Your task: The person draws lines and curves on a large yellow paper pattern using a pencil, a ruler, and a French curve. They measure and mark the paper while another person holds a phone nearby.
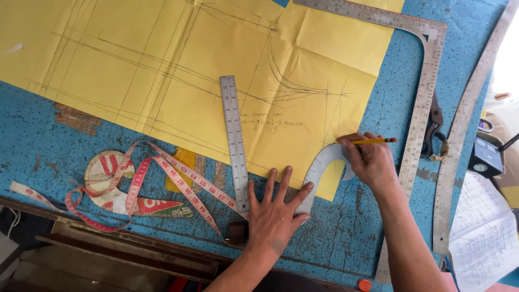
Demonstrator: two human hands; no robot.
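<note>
Left hand (275, 213) spread flat, pressing curved ruler (319, 170) onto yellow paper (178, 65) at desk (65, 135) edge. Right hand (370, 159) pinching pencil (373, 141) beside the curve. Many lines already drawn; this curve seemingly not yet traced. Steel ruler (234, 140) lying alongside.

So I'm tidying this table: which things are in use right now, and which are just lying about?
In use: yellow paper, curved ruler under left hand, pencil in right hand.
Lying about: straight ruler, tape measure, metal square, scissors, notebook.
</note>
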